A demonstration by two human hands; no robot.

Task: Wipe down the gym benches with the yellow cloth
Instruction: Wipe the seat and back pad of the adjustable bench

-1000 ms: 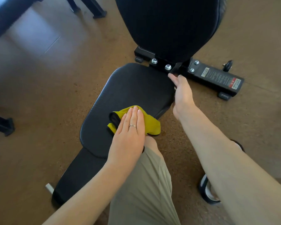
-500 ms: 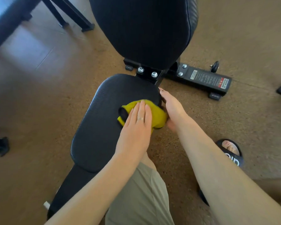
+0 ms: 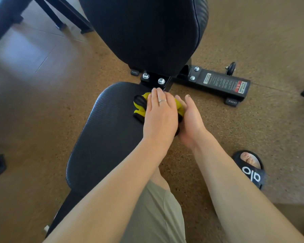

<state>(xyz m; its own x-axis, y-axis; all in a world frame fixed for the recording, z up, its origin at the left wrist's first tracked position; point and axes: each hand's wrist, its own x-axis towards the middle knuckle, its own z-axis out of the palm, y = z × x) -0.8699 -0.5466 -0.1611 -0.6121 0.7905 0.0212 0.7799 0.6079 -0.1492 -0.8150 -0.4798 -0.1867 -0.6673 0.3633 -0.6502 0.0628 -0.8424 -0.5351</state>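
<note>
Head view, left to right. Left of both hands: the black seat pad point(image 3: 105, 130) of the bench, ribbed. Under the left hand point(image 3: 161, 116): the yellow cloth point(image 3: 139, 106), pressed flat with straight fingers at the far corner of the pad, probably to wipe up to the hinge bolts point(image 3: 154, 78). Touching its right side: the right hand point(image 3: 189, 121), released, gripping nothing, seemingly to stop the cloth from sliding over the edge.

Ribbed black vinyl seat pad point(image 3: 102, 130), soft yellow cloth point(image 3: 139, 107), shiny metal bolts point(image 3: 161, 81), speckled floor point(image 3: 253, 41).
</note>
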